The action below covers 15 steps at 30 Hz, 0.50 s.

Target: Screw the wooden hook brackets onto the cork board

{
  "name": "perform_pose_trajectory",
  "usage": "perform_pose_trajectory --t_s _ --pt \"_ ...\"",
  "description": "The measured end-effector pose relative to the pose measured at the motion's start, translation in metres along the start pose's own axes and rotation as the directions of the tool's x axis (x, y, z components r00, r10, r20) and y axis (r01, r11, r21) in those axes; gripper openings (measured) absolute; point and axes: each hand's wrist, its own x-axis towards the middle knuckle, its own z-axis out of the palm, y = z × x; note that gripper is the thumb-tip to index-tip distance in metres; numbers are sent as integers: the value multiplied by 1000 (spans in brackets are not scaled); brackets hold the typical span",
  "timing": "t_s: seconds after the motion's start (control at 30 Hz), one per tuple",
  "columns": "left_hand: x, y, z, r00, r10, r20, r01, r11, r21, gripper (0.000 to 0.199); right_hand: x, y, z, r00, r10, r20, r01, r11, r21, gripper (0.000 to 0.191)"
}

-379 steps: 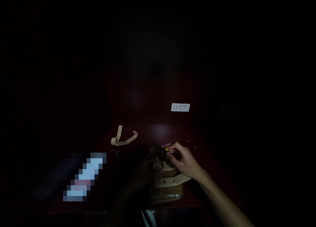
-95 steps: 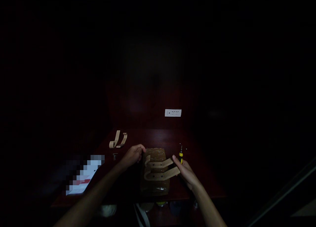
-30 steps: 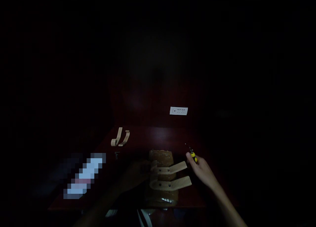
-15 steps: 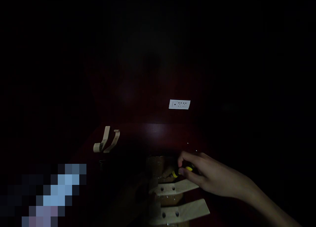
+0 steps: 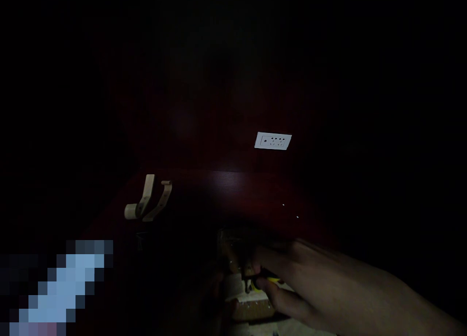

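Observation:
My right hand [image 5: 292, 277] is closed round a screwdriver [image 5: 274, 280] with a yellow and black handle. Its tip end points left, at the holes of a pale wooden piece [image 5: 235, 288]. In deep shadow to the left is my left hand [image 5: 215, 292]; its fingertips show faintly at the left end of that wooden piece, pinching it. Beneath lies a brown, shiny-spotted base [image 5: 255, 310], partly hidden by my right hand. A second pale wooden piece [image 5: 251, 330] lies nearer, cut off by the bottom edge.
Two pale wooden hooks, one with a round peg [image 5: 131, 211] and one slimmer [image 5: 159, 204], lie on the dark red surface [image 5: 226, 180] at the left. Two tiny bright bits [image 5: 283, 205] lie at the right. A white socket panel [image 5: 273, 141] is behind. A pixelated bright patch covers the lower left.
My right hand has moved down and left, bringing the screwdriver from above the wooden piece onto its holes. The view has shifted slightly, and shadow now covers more of the work.

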Motion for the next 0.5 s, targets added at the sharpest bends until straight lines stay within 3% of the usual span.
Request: perform_pose_trajectory --t_s 0.13,0.5 --pt "2 2 0 1000 -4 -16 4 1000 10 25 1 -3 -2 999 -49 18 49 999 3 36" --pt "2 4 -1 998 -67 -18 68 997 24 24 11 -6 -7 990 -124 62 122 992 26 35"
